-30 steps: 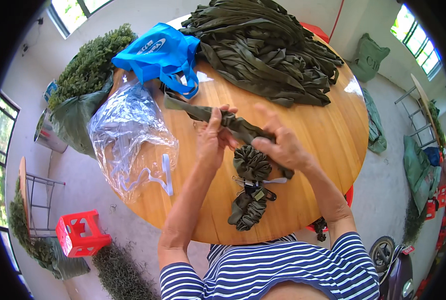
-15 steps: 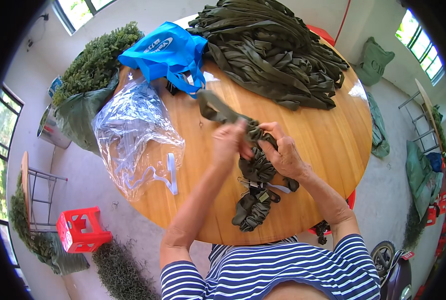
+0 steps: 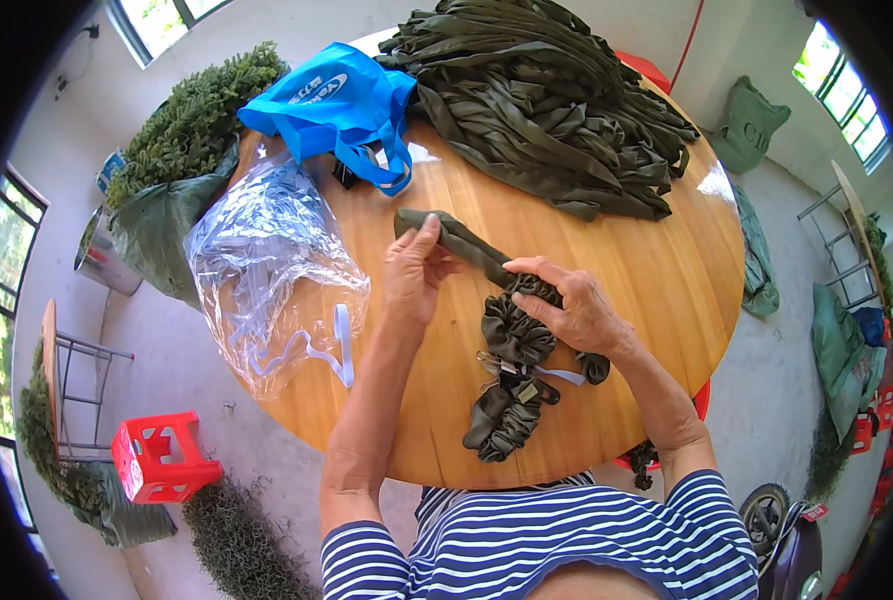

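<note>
Viewed from where I stand in the room, a long, narrow, dark olive-green fabric strip is held just above the front half of the round, pale-brown wooden table, nearer the wearer than the large heap of matching olive-green strips. The left grip is closed in a pinch, thumb over fingers, near the strip's far end. The right grip is closed round a crumpled section, thumb and fingers opposed. Just below, on the near side, lie a puckered olive-green fabric coil, a small silver metal clip and a second gathered olive-green bunch; whether these form one continuous length with the strip cannot be confirmed. A flat white elastic-like band shows beside the clip. In my judgement, the step in hand is working gathers along the fabric. Good practice would be to anchor the puckered part with the right grip, draw the smooth part out evenly with the left, move in short lengths, and keep the cloth from twisting. Orientation: the held span's long axis runs diagonally, the pinched end pointing to the far left, the crumpled end toward the near right, sloping across the wearer's front.
</note>
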A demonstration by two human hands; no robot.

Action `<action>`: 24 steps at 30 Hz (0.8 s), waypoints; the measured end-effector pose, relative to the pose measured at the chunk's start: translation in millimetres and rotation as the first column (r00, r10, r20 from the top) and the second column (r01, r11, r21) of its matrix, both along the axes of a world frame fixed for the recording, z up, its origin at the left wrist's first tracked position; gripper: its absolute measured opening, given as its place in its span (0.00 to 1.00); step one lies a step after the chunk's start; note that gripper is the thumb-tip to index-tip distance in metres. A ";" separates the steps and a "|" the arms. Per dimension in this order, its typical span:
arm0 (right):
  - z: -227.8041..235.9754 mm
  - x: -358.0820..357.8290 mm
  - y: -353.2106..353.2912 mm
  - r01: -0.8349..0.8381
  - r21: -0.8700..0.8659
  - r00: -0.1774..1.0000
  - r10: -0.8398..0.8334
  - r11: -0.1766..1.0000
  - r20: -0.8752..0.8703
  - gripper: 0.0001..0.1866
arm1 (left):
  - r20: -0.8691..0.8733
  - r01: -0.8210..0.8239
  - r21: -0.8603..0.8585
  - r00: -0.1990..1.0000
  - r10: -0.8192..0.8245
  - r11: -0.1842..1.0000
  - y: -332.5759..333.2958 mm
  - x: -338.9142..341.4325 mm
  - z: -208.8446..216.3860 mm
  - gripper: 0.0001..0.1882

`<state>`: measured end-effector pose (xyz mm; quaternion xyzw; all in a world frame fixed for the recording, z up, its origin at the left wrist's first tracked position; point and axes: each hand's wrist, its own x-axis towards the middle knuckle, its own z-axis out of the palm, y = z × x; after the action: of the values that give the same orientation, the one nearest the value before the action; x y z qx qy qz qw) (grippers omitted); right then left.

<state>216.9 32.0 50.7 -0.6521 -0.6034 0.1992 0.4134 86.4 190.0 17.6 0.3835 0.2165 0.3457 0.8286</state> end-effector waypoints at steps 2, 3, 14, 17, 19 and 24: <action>-6.3 -2.8 2.6 0.058 0.031 0.996 -0.055 0.998 -0.074 0.17 | -0.010 0.040 -0.071 0.999 -0.041 0.997 -22.8 13.1 -12.0 0.10; -13.3 -4.6 3.9 0.112 0.051 0.985 -0.104 0.992 -0.138 0.17 | 0.023 0.122 -0.070 0.992 -0.121 0.990 -38.3 18.7 -13.8 0.10; 0.2 3.2 -3.2 0.012 0.072 0.985 -0.024 0.997 0.171 0.19 | 0.093 -0.006 -0.091 0.996 0.015 0.996 -1.1 4.5 -8.7 0.09; -4.0 -4.0 -0.1 0.081 0.117 0.991 -0.093 0.990 0.100 0.18 | 0.062 0.039 -0.056 0.997 -0.036 0.998 -39.7 19.8 -10.4 0.09; -1.9 -6.5 -1.2 0.155 0.048 0.987 -0.153 0.987 -0.037 0.18 | 0.098 0.095 -0.044 0.991 -0.090 0.995 -40.2 20.1 -12.8 0.09; -3.7 2.8 0.6 0.109 -0.153 0.961 -0.064 0.982 0.270 0.13 | 0.045 -0.075 0.048 0.996 0.073 0.996 -15.8 6.3 -2.5 0.06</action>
<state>219.7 32.5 47.0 -0.7310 -0.6052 0.1418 0.2817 92.7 174.2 15.1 0.3881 0.2039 0.3897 0.8099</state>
